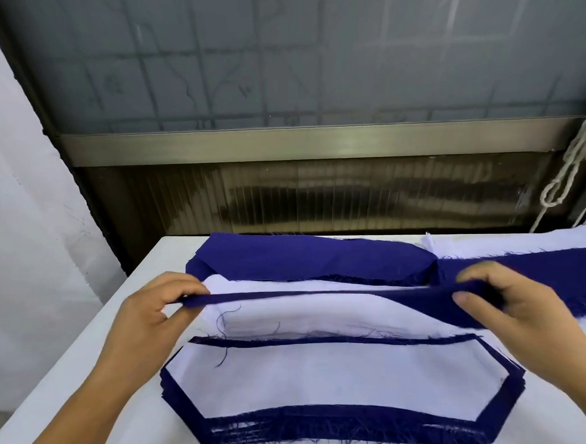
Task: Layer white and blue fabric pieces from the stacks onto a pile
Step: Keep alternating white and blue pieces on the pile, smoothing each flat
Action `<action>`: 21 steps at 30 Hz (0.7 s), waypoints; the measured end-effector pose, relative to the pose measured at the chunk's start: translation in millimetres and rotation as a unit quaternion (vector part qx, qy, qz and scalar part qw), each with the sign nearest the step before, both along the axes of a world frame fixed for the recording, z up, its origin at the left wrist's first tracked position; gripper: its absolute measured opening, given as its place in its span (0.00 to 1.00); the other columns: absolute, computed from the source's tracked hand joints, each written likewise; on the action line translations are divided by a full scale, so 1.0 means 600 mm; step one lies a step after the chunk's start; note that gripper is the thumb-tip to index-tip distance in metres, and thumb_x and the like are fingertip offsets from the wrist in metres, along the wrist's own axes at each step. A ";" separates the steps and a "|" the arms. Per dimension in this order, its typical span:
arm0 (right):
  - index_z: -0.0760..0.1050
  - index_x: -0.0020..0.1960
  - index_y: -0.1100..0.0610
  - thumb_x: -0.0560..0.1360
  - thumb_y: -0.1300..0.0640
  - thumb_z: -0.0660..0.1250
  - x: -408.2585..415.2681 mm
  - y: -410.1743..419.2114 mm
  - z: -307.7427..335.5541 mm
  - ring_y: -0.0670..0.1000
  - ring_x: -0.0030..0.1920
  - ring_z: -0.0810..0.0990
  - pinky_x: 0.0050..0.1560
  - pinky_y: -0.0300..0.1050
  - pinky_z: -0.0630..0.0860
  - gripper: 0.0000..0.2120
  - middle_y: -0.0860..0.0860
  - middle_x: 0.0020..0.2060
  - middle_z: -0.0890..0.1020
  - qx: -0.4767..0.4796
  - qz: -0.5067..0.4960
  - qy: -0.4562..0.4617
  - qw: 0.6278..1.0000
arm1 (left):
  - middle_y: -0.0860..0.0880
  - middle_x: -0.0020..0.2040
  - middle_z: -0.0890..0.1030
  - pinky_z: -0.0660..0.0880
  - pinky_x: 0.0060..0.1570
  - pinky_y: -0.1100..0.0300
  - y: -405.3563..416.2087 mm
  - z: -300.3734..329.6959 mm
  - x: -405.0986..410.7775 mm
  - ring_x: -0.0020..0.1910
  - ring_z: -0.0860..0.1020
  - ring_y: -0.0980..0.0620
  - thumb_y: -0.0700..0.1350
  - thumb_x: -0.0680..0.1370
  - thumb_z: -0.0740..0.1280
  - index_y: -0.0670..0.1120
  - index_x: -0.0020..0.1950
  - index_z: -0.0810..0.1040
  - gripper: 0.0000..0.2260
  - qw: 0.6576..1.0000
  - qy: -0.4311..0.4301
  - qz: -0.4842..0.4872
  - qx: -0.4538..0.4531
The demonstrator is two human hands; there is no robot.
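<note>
At six o'clock the pile is showing white on top. Above it, the left hand and right hand are pinching a blue piece taut, likely to lay it flat; the blue stack is sitting at twelve o'clock.

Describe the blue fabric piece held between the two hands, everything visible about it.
The blue fabric piece is dark navy woven cloth with frayed, thready edges. It is stretched roughly level, seen nearly edge-on as a thin band that widens toward the right. The left hand pinches its left end; the right hand grips its right end. It hangs above white fabric, just beyond the layered pile whose top piece is white.
</note>
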State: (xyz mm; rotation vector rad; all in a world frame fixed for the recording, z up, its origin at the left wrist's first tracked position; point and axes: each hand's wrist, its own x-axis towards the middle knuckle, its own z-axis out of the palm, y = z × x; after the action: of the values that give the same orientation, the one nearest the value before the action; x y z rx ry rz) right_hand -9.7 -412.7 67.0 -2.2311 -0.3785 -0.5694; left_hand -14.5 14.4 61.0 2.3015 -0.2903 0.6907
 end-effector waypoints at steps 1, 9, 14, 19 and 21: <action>0.76 0.45 0.42 0.76 0.55 0.66 -0.009 -0.004 -0.009 0.43 0.45 0.80 0.44 0.34 0.74 0.07 0.41 0.44 0.81 -0.046 0.013 -0.046 0.998 | 0.62 0.50 0.80 0.70 0.40 0.77 0.004 -0.009 -0.009 0.49 0.78 0.63 0.29 0.70 0.72 0.56 0.44 0.82 0.19 1.000 -0.007 -0.011 -0.007; 0.80 0.39 0.52 0.59 0.67 0.70 -0.061 -0.024 -0.135 0.40 0.50 0.77 0.51 0.38 0.72 0.12 0.36 0.47 0.78 -0.177 0.081 -0.072 0.978 | 0.64 0.55 0.79 0.73 0.40 0.66 0.026 -0.119 -0.059 0.52 0.78 0.63 0.33 0.62 0.63 0.67 0.48 0.80 0.30 0.992 0.070 -0.087 0.063; 0.79 0.39 0.52 0.59 0.66 0.69 -0.068 -0.023 -0.132 0.39 0.51 0.77 0.52 0.34 0.71 0.13 0.38 0.45 0.79 -0.157 0.057 -0.038 0.985 | 0.66 0.58 0.78 0.73 0.51 0.67 0.032 -0.122 -0.062 0.56 0.77 0.64 0.46 0.67 0.58 0.64 0.53 0.80 0.20 0.985 0.095 -0.104 0.104; 0.80 0.39 0.52 0.60 0.66 0.70 -0.077 -0.024 -0.132 0.39 0.51 0.78 0.50 0.34 0.73 0.12 0.40 0.46 0.80 -0.161 0.068 -0.029 0.984 | 0.66 0.60 0.77 0.71 0.57 0.69 0.033 -0.117 -0.065 0.58 0.77 0.64 0.46 0.69 0.60 0.54 0.49 0.86 0.17 0.982 0.071 -0.111 0.138; 0.80 0.39 0.52 0.61 0.65 0.70 -0.078 -0.024 -0.131 0.39 0.51 0.78 0.50 0.33 0.73 0.11 0.41 0.46 0.81 -0.162 0.065 -0.030 0.984 | 0.67 0.61 0.77 0.71 0.56 0.72 0.032 -0.117 -0.067 0.58 0.76 0.64 0.46 0.69 0.60 0.53 0.52 0.85 0.17 0.982 0.079 -0.112 0.132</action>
State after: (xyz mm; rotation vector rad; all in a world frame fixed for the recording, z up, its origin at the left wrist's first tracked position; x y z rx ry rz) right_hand -56.4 -427.1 -11.4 -2.4789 -0.6857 -0.5364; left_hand -54.8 33.8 -9.0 2.5045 -0.5871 0.3714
